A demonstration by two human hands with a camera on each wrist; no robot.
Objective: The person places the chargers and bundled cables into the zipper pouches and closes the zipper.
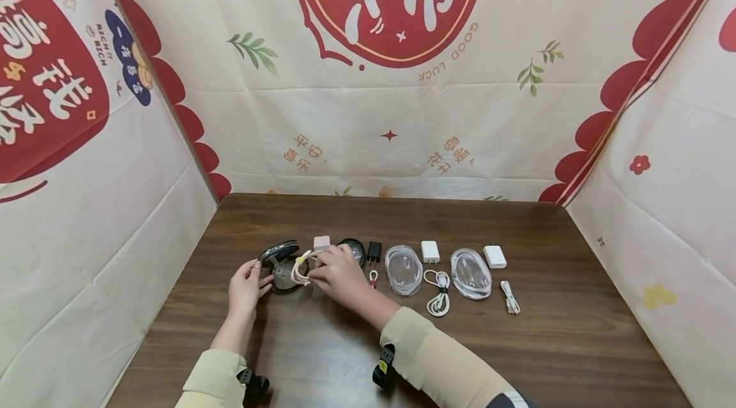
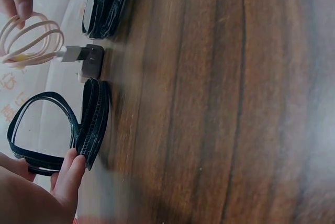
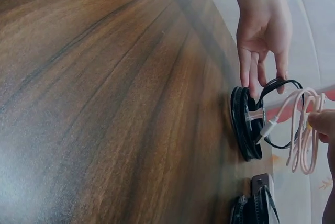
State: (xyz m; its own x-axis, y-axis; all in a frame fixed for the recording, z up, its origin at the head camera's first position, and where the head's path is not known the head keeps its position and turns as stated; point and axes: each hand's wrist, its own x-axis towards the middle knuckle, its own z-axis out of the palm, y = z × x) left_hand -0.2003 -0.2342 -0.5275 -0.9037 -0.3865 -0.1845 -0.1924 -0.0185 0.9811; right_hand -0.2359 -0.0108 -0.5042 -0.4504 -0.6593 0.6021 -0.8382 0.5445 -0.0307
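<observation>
My left hand (image 1: 246, 287) holds a round black-rimmed clear zip case (image 1: 283, 279) at the left end of the row on the table. Its lid (image 1: 278, 249) is raised, with the thumb at the lid and fingertips against the lower rim in the left wrist view. A coiled pale pink cable (image 1: 299, 272) with a yellow tie hangs from the fingers of my right hand (image 1: 343, 275), just over the case's right side. In the right wrist view, the cable's plug end (image 3: 268, 128) dips toward the open case.
Right of the hands stand a pink charger (image 1: 322, 242), another black-rimmed case (image 1: 355, 252), a black charger (image 1: 374, 251) and two white-rimmed clear cases (image 1: 404, 271). White chargers (image 1: 430, 251) and bundled white cables (image 1: 439, 302) lie among them. Printed cloth walls (image 1: 345, 114) surround the table (image 1: 489, 357).
</observation>
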